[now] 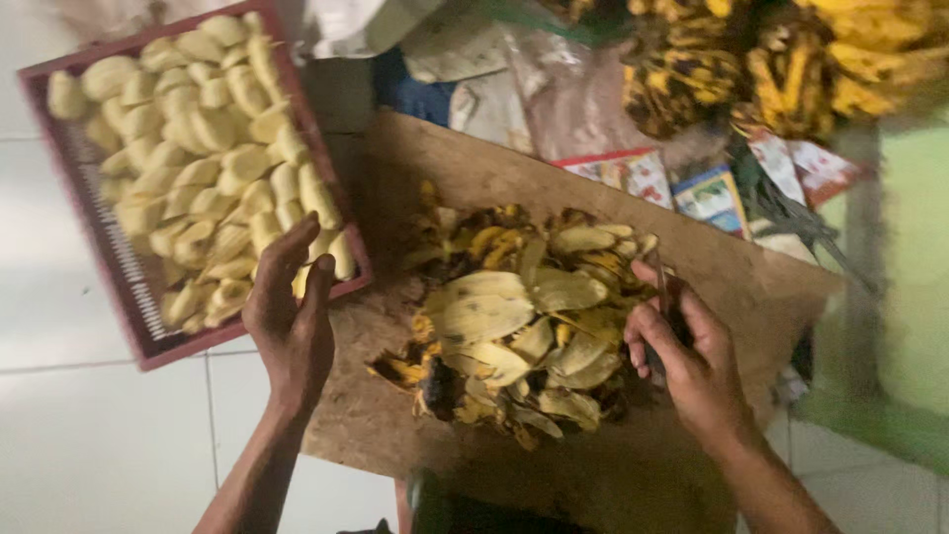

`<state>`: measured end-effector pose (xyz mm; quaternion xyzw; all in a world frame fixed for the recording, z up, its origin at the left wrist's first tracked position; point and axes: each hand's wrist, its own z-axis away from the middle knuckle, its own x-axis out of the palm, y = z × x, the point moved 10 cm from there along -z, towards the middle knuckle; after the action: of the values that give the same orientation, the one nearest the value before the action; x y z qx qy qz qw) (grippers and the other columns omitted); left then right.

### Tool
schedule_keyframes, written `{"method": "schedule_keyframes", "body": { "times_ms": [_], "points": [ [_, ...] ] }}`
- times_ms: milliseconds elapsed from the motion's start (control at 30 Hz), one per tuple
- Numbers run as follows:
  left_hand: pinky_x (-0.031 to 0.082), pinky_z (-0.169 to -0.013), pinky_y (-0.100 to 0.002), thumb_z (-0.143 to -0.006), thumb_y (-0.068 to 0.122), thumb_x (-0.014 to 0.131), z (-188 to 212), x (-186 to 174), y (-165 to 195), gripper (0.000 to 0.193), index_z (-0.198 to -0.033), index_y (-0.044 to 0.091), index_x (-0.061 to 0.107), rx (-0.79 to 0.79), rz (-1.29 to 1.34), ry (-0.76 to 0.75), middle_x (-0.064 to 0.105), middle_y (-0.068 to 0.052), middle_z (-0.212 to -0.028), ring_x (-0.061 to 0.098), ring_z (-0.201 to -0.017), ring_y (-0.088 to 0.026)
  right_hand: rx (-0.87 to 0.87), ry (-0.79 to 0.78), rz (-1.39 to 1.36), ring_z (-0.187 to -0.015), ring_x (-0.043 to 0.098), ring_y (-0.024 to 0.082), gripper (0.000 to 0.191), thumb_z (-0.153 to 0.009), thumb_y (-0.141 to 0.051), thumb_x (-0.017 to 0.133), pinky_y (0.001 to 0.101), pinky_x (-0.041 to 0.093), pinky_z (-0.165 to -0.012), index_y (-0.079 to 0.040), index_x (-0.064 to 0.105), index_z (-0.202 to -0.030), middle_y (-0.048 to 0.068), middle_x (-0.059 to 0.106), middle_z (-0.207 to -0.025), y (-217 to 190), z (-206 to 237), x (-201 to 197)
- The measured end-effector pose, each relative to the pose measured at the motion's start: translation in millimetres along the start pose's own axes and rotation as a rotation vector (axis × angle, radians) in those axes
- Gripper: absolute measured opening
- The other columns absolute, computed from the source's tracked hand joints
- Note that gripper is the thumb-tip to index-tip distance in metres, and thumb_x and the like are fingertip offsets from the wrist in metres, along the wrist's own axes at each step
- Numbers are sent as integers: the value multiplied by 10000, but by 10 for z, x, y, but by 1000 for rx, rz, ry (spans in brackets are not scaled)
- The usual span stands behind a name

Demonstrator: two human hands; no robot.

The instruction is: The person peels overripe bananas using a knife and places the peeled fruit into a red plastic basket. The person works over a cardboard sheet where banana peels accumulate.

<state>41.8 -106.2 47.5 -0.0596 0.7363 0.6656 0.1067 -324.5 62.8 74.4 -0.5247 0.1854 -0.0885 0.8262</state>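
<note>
While the left hand [290,316] hovers spread and empty at the red tray [59,188] of peeled bananas [203,158] upper left, the right hand [687,361] grips a small knife [664,297] clear of the peel heap [514,316] mid-frame.

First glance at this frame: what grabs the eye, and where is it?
The heap of banana peels in the middle of the brown board stands out first. At upper left a red tray is packed with pale peeled bananas, and the left hand rests open at its near corner. The right hand sits at the heap's right edge, closed around a thin, blurred tool, and unpeeled bananas are piled at top right.
</note>
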Motion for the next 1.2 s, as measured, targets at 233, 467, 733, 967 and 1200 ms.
{"method": "schedule_keyframes", "body": {
  "times_ms": [233,467,733,967,1200],
  "points": [
    [557,-841,-382,-960,102,702,-249,1722,29,191,-1147,78,731,187,-187,-514,739,-124,-1088,707,-987,-269,146,57,-21,-649,567,111,497,-1020,-258,528,288,469,-527,-37,529,-1465,39,596,-814,264,3,-605],
    [498,-848,-516,-787,371,863,-236,2697,-70,431,-1079,77,743,380,-528,-849,652,-206,-1053,616,-1003,-403,131,65,-52,-599,569,115,531,-1011,-347,501,270,485,-488,-57,541,-1454,59,633,-800,363,-53,-198],
    [562,-910,-308,-867,83,784,-46,2319,354,450,-1282,61,612,32,209,-914,659,-91,-1188,646,-1087,-212,23,-36,-328,-655,588,89,583,-1055,-369,429,244,505,-522,-123,380,-1581,63,634,-909,259,-171,533],
    [559,-786,-383,-823,53,806,-10,2016,483,490,-1290,38,659,156,-85,-712,670,-120,-1033,674,-923,-252,90,-56,-376,-653,554,87,531,-1043,-230,517,238,465,-520,-93,411,-1545,55,615,-894,316,-218,809],
    [595,-762,-406,-763,47,850,167,1853,568,480,-1199,7,653,376,-270,-448,682,-126,-998,696,-909,-293,60,-14,-466,-612,554,99,362,-1051,-229,544,243,446,-486,-45,488,-1358,65,611,-863,172,-216,964]
  ]
}}
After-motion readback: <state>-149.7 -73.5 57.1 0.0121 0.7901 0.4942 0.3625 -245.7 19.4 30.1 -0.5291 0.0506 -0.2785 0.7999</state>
